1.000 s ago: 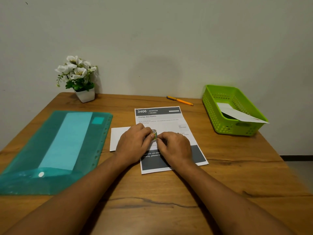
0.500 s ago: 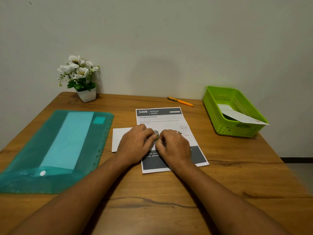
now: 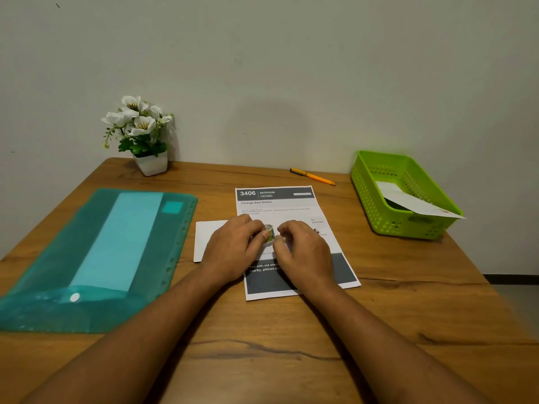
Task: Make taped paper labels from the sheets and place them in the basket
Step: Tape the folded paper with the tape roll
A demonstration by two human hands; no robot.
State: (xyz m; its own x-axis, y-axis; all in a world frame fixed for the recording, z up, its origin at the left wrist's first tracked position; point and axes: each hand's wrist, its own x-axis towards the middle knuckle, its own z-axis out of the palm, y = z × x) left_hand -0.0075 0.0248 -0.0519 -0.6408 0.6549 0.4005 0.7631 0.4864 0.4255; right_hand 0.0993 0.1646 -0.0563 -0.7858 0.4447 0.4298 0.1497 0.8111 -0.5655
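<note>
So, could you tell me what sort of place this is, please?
Most likely a desk in a home or small office: a wooden table pushed against a plain wall, with a teal document folder, an orange pen and a green basket on it, plus a small potted flower plant.

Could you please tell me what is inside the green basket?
A white paper leans in the basket, one end poking over its rim. Something dark lies beneath it, mostly covered, so unidentifiable.

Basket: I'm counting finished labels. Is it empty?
No, a white paper lies in the green basket, one end sticking out over its rim.
</note>
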